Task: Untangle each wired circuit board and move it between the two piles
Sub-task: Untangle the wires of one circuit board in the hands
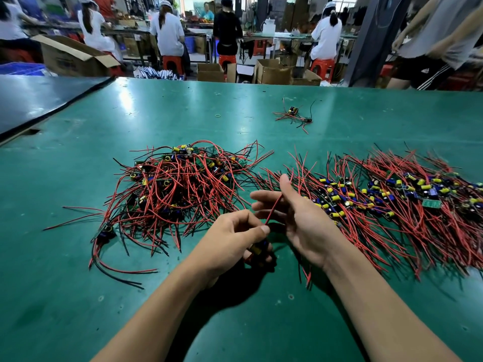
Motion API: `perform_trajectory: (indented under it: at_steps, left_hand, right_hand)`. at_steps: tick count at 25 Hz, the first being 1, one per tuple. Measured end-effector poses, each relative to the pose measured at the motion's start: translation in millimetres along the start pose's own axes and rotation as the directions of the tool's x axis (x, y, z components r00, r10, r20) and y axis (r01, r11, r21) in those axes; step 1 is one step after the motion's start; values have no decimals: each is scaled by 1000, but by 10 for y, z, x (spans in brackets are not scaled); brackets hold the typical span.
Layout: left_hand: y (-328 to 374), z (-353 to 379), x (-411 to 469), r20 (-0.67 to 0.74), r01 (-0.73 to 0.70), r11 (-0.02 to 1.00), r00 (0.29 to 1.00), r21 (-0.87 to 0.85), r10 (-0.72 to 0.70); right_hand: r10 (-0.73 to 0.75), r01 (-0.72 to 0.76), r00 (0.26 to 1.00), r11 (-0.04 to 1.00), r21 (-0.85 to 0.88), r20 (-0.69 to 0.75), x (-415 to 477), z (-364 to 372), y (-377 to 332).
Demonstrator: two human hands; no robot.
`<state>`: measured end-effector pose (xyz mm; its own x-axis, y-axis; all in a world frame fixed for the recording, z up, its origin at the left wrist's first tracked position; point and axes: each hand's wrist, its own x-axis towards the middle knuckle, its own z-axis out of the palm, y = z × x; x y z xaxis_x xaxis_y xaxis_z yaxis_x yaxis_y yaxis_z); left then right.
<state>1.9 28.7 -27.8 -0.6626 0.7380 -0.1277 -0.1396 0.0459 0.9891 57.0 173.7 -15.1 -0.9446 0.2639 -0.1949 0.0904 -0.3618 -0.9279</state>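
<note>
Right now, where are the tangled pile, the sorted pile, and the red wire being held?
tangled pile [180,189], head view, on its dense red-wire middle.
sorted pile [392,202], head view, on the row of board components.
red wire [274,209], head view, on its mid-length between the two hands.

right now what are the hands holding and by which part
Left hand grips a circuit board by its body; right hand runs its red wire across open fingers.

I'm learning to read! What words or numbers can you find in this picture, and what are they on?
None can be read.
Cardboard box: dark print on its side, too blurred.
Small green circuit board: pale marks, too small.
Boards in the tangled pile and the neat pile: no readable text.
</note>
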Motion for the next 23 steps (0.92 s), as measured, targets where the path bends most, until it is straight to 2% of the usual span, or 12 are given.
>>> perform_trajectory:
  at_steps: [4, 7, 10, 13, 16, 18, 21, 23]
  left_hand:
    - [16, -10, -7, -40, 30, 997, 999, -69, -33]
    - [14, -27, -18, -14, 29, 995, 999, -91, -30]
    - [28, -37, -26, 31, 45, 994, 999, -103, -42]
    - [47, -56, -28, 70, 66, 994, 996, -87, -60]
    - [69, -48, -42, 99, 79, 995, 992, -58, -73]
    - [83, -42, -51, 103, 84, 995, 992, -61, -77]
    - [104, -43, -67, 110, 89, 993, 991, -71, -81]
    - [110, -49, -76, 111, 90, 994, 990, -68, -83]
  right_hand:
    - [-133, 136, 991, 960, -244, 27, -15, 24, 85]
    - [-185, 169, 983, 911, -375, -7, -1, -15, 98]
    - [-250, 206, 967, 888, -411, -55, 35, -71, 86]
    - [-349, 259, 921, 881, -396, -173, 67, -140, 61]
    - [-382, 287, 881, 901, -325, -280, 92, -204, 29]
    - [-309, 259, 908, 944, -203, -282, 96, -194, 16]
    - [-116, 133, 976, 987, 84, -185, 81, -188, -29]
    - [-45, 74, 994, 953, 293, -104, 55, -203, -71]
